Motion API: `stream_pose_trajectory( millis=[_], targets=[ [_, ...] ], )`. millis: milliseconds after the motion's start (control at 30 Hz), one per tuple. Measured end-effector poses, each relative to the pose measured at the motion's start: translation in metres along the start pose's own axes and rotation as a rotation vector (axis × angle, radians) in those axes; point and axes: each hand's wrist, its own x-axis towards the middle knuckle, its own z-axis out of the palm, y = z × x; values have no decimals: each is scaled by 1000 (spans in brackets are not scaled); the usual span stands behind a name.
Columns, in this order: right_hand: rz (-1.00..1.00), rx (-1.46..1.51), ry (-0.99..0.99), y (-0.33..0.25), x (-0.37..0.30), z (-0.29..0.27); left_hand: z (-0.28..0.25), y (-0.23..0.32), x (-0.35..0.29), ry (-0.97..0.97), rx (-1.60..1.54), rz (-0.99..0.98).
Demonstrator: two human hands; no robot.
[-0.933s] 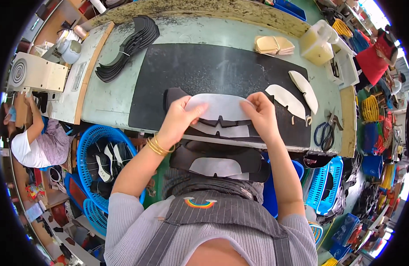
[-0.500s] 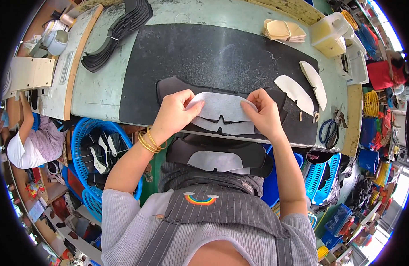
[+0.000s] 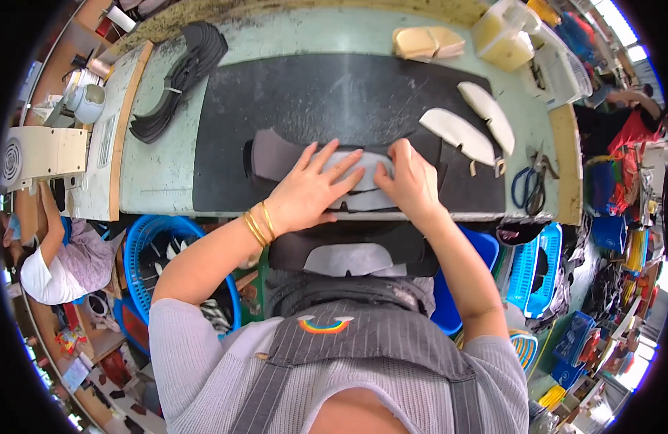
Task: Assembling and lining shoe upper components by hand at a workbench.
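My left hand (image 3: 313, 182) lies flat with fingers spread, pressing on a light grey fabric piece (image 3: 370, 163) with a notched lower edge. My right hand (image 3: 411, 181) is closed, its thumb and curled fingers pinching that piece's right end. Beneath it is a dark curved panel (image 3: 271, 154), lying near the front edge of a black mat (image 3: 305, 90). Another grey notched piece is partly visible below my fingers. Over my lap rest more black panels (image 3: 294, 254), topped by a grey notched piece (image 3: 346, 258).
Two white curved pieces (image 3: 458, 134) lie on the mat's right side, with scissors (image 3: 533, 184) beyond. A tied black bundle (image 3: 176, 83), a beige stack (image 3: 428, 43) and a yellowish container (image 3: 504, 36) stand farther back. Blue baskets (image 3: 142, 242) flank me. Another person (image 3: 59, 257) sits at left.
The grey piece, earlier held up between both hands, now lies on the dark panel. My left hand has opened and flattened onto it; my right still pinches near its right end. The view has shifted.
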Motion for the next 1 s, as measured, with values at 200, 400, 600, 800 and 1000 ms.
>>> stream_pose_trajectory(
  millis=[200,400,600,800,1000],
  targets=[
    [265,19,338,47,-20,-67,13,-16,-8,169,-196,131],
    [-72,-426,129,107,21,-91,5,-16,0,171,-187,83],
    [-172,-308,305,95,-3,-71,15,54,-27,340,138,155],
    [470,339,-284,51,-147,-51,64,104,-78,-161,-243,57],
    [507,362,-299,32,-177,-29,87,63,-8,-547,-618,-31]
  ],
)
